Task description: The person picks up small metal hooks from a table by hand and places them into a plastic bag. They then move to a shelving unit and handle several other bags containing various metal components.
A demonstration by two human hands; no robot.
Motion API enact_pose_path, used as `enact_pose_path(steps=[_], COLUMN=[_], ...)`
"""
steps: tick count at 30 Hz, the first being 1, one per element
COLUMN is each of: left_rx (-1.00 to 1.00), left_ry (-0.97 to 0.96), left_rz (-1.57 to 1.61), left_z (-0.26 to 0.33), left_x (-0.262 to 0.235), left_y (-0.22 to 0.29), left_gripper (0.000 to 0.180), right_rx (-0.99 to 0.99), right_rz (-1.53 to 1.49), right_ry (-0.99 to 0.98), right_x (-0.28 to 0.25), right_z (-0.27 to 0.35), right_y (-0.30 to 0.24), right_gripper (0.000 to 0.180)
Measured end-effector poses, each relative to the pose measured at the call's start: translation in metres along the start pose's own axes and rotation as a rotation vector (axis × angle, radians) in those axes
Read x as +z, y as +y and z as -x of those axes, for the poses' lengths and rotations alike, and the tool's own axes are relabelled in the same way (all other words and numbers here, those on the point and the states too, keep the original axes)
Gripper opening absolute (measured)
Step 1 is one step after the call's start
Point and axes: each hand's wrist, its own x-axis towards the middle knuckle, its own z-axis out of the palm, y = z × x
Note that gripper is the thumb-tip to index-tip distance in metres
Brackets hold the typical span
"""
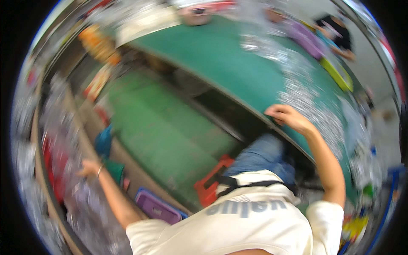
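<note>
My left hand reaches out to the left, against clear plastic bags heaped in a long trough. Motion smears its fingers, so whether they grip the plastic cannot be made out. My right hand hovers at the near edge of a green-topped table, its fingers curled together. What they hold, if anything, is hidden. On the table beyond that hand lies a spread of small, shiny clear pieces, too blurred to name.
An orange-red stool is beside my legs. Purple bins stand by the trough. A purple tray and a lime-green tray line the table's far side, near another person. Green floor lies between table and trough.
</note>
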Motion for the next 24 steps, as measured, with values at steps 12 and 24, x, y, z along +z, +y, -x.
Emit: enact_pose_path(steps=[12, 24], left_rx=[0.282, 0.74], left_ry=[-0.957, -1.621], left_rz=[0.542, 0.554], left_z=[0.34, 0.545], left_x=[-0.078, -0.184], left_y=[0.257, 0.342], left_gripper=[0.036, 0.034], right_rx=[-0.343, 0.347], right_rz=[-0.987, -0.141], right_ry=[1.096, 2.143], right_x=[-0.17, -0.385], right_z=[0.206, 0.331], right_y=[0.171, 0.352], right_gripper=[0.024, 0.026])
